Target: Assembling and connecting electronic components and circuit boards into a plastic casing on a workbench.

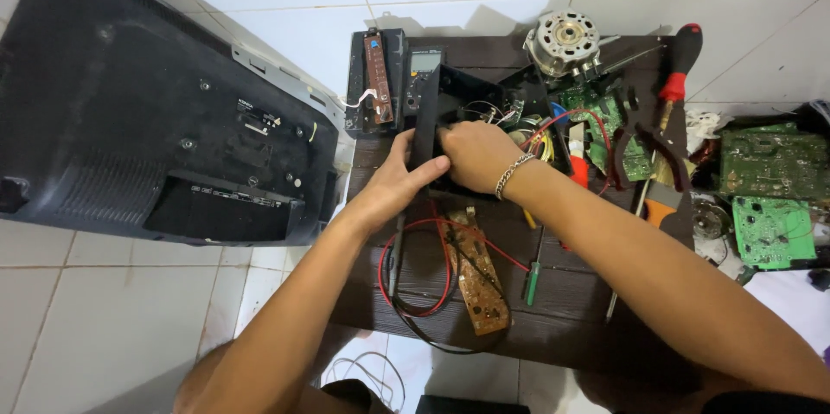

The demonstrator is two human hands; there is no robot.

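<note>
My left hand [393,182] grips the near left wall of an open black plastic case [450,90] that stands on a dark wooden board [571,284]. My right hand [474,155], with a metal chain bracelet on the wrist, reaches into the case from the right, fingers curled at its front edge. Coloured wires [506,116] and small parts lie inside the case. What the right fingers touch is hidden.
A black television back [156,111] lies to the left on white floor tiles. On the board: a brown circuit strip [474,271], red and black probe leads [415,280], a green screwdriver [533,280], a multimeter [424,68], a motor [564,38], red-handled screwdriver [681,60], green circuit boards [772,207].
</note>
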